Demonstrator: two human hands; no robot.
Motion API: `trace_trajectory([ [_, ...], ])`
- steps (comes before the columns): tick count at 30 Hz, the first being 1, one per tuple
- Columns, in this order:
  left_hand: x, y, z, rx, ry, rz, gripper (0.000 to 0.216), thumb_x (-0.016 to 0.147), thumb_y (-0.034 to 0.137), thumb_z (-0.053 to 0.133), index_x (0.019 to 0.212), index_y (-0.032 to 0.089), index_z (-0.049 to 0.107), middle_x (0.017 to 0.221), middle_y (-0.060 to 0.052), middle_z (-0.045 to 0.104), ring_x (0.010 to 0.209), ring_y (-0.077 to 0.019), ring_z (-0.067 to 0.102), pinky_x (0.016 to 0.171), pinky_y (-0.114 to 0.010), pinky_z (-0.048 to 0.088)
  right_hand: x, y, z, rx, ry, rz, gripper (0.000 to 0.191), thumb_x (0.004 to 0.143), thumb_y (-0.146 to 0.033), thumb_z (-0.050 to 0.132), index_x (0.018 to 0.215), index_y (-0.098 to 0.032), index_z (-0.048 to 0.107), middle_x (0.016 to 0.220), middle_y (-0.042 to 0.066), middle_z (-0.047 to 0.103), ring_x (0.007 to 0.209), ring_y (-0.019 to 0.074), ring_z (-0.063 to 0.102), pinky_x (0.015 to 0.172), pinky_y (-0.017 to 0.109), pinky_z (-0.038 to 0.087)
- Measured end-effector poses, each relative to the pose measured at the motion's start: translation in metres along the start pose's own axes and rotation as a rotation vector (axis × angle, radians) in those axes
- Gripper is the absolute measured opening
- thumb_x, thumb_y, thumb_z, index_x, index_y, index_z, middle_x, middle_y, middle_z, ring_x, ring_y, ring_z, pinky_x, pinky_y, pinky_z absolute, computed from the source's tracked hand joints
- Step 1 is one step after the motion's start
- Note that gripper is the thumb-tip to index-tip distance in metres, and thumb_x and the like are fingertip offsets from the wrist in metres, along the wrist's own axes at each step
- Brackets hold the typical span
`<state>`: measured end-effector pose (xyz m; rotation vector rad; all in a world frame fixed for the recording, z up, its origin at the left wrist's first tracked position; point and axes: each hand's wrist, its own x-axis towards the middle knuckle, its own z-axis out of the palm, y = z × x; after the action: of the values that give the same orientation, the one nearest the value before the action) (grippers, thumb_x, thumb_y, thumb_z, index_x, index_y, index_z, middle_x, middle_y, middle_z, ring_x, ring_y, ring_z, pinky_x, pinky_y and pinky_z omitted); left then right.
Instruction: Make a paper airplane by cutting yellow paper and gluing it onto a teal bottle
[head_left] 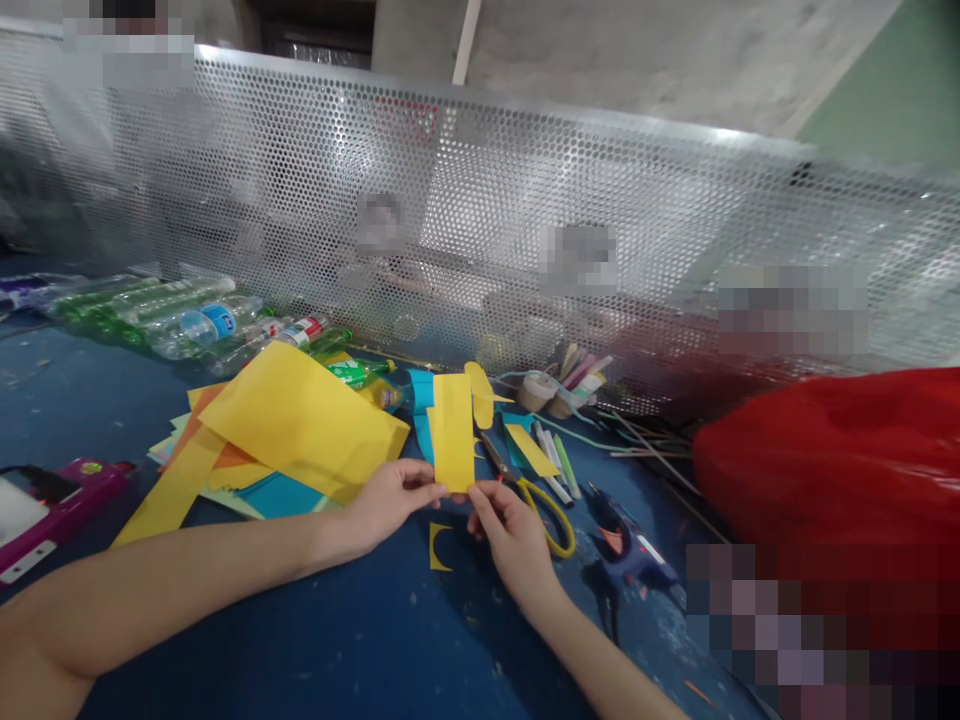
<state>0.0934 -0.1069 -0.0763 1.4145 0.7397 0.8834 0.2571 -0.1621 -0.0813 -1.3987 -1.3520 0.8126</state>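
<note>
The left hand (397,502) and right hand (516,540) pinch the near corners of a yellow strip (454,435), fingers narrowed on it, the strip reaching away beyond their tips. Just nearer than the fingers, a notched yellow scrap (435,557) lies on the scuffed blue table (322,640). Scissors (564,517) lie just right of them, coloured sheets (292,420) left. Well beyond the fingers stands a perforated metal panel (300,190), a grey wall (600,60) behind.
</note>
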Motion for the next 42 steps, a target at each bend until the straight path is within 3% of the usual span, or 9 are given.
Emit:
trace_trajectory([
  [4,-0.003,0.008,0.001,-0.027,0.011,-0.005,0.017,0.073,0.031,0.067,0.077,0.015,0.066,0.075,-0.003,0.067,0.075,-0.018,0.061,0.076,-0.032,0.047,0.0,0.0,0.0,-0.003,-0.015,-0.008,0.034,0.084,-0.053,0.052,0.077,-0.02,0.058,0.062,0.0,0.059,0.052,0.0136,0.051,0.051,0.024,0.042],
  [8,-0.005,0.014,0.002,-0.22,-0.044,0.004,0.029,0.071,0.032,0.072,0.093,0.014,0.066,0.095,-0.008,0.069,0.091,-0.0223,0.062,0.086,-0.036,0.046,-0.003,-0.002,0.0,-0.033,-0.075,-0.032,0.032,0.086,-0.05,0.051,0.077,-0.02,0.056,0.067,0.001,0.061,0.055,0.0139,0.052,0.052,0.024,0.042],
  [14,0.006,0.021,-0.006,-0.465,0.1,-0.071,0.032,0.071,0.038,0.074,0.089,0.013,0.064,0.092,-0.009,0.07,0.087,-0.0221,0.064,0.086,-0.037,0.048,-0.005,0.002,-0.001,-0.033,-0.108,-0.038,0.031,0.085,-0.049,0.053,0.073,-0.02,0.053,0.063,-0.001,0.059,0.058,0.0145,0.054,0.055,0.024,0.043],
  [20,0.012,0.03,-0.013,-0.514,0.185,-0.025,0.026,0.069,0.034,0.075,0.079,0.011,0.067,0.088,-0.01,0.072,0.086,-0.0213,0.066,0.088,-0.035,0.05,-0.003,-0.001,-0.001,0.111,0.028,0.03,0.036,0.078,-0.056,0.057,0.081,-0.02,0.056,0.062,-0.001,0.058,0.057,0.0162,0.056,0.052,0.025,0.046],
  [22,0.012,0.029,-0.013,-0.525,0.173,-0.023,0.025,0.071,0.033,0.074,0.082,0.012,0.068,0.089,-0.009,0.072,0.087,-0.0211,0.066,0.088,-0.035,0.05,-0.002,-0.002,-0.001,0.087,-0.005,0.033,0.036,0.075,-0.054,0.063,0.083,-0.019,0.06,0.064,0.001,0.061,0.059,0.0173,0.058,0.054,0.026,0.047],
  [26,0.013,0.028,-0.013,-0.53,0.151,-0.008,0.025,0.071,0.031,0.074,0.086,0.012,0.069,0.091,-0.009,0.072,0.089,-0.0217,0.067,0.09,-0.035,0.05,-0.001,-0.003,0.0,0.049,-0.064,0.041,0.035,0.075,-0.052,0.064,0.068,-0.018,0.06,0.06,0.003,0.065,0.058,0.0179,0.06,0.056,0.027,0.047],
  [32,0.02,0.032,-0.025,-0.454,0.15,0.017,0.027,0.071,0.034,0.074,0.084,0.011,0.07,0.092,-0.01,0.072,0.092,-0.0224,0.066,0.092,-0.035,0.049,0.005,-0.007,-0.003,0.201,0.083,0.073,0.041,0.071,-0.06,0.064,0.072,-0.02,0.057,0.066,0.004,0.068,0.057,0.0187,0.062,0.053,0.029,0.05],
  [36,0.026,0.028,-0.032,-0.386,0.169,0.018,0.025,0.071,0.034,0.074,0.085,0.014,0.072,0.09,-0.008,0.072,0.089,-0.0197,0.065,0.089,-0.032,0.049,0.009,-0.012,-0.011,0.202,0.162,0.06,0.041,0.069,-0.06,0.066,0.074,-0.019,0.058,0.059,0.001,0.065,0.054,0.0174,0.06,0.052,0.028,0.049],
  [42,0.025,0.031,-0.029,-0.395,0.195,-0.004,0.023,0.066,0.032,0.077,0.061,0.014,0.063,0.06,0.004,0.055,0.062,-0.0086,0.055,0.084,-0.029,0.051,0.01,-0.024,-0.021,0.172,0.285,0.065,0.042,0.065,-0.059,0.068,0.072,-0.019,0.06,0.055,0.0,0.063,0.051,0.0146,0.057,0.052,0.026,0.047],
])
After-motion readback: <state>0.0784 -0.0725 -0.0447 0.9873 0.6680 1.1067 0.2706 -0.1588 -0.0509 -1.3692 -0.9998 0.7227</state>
